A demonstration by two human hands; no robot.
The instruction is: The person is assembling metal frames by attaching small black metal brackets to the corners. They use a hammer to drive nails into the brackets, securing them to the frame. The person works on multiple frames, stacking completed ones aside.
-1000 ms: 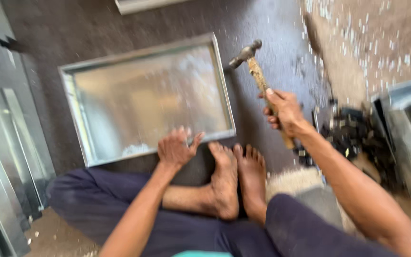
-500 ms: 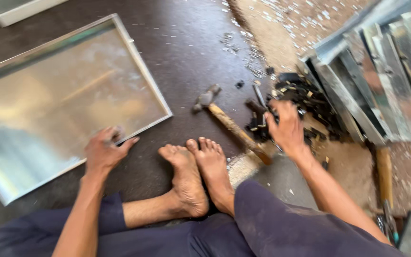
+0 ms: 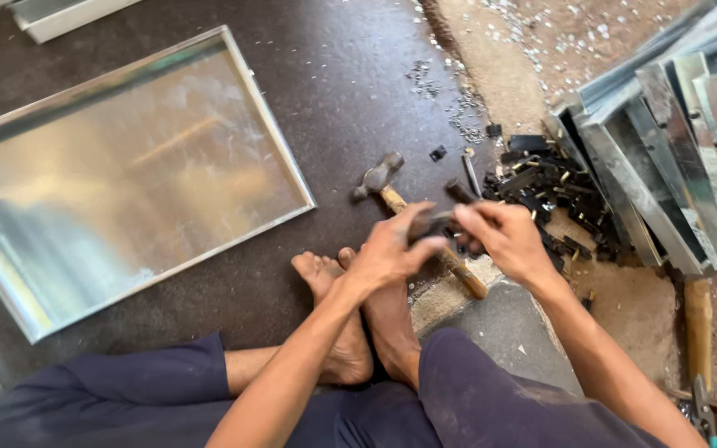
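Note:
My left hand (image 3: 387, 249) and my right hand (image 3: 504, 236) meet above my bare feet (image 3: 358, 323). Together their fingers pinch a small black metal piece (image 3: 431, 222), which is blurred by motion. Under the hands a hammer (image 3: 379, 176) lies on the dark floor, its wooden handle running down to the right, and neither hand holds it. A shiny rectangular metal tray (image 3: 280, 149) lies flat to the left, apart from both hands.
A pile of small black metal pieces (image 3: 545, 178) sits just right of my hands. Stacked metal trays (image 3: 674, 133) lean at the right edge. A wooden handle (image 3: 697, 319) and pliers (image 3: 703, 402) lie at the lower right. Metal shavings (image 3: 458, 108) litter the floor beyond.
My right hand has let go of the hammer, which now lies on the floor. My left hand has left the floor by the tray and joined the right hand on a small black piece.

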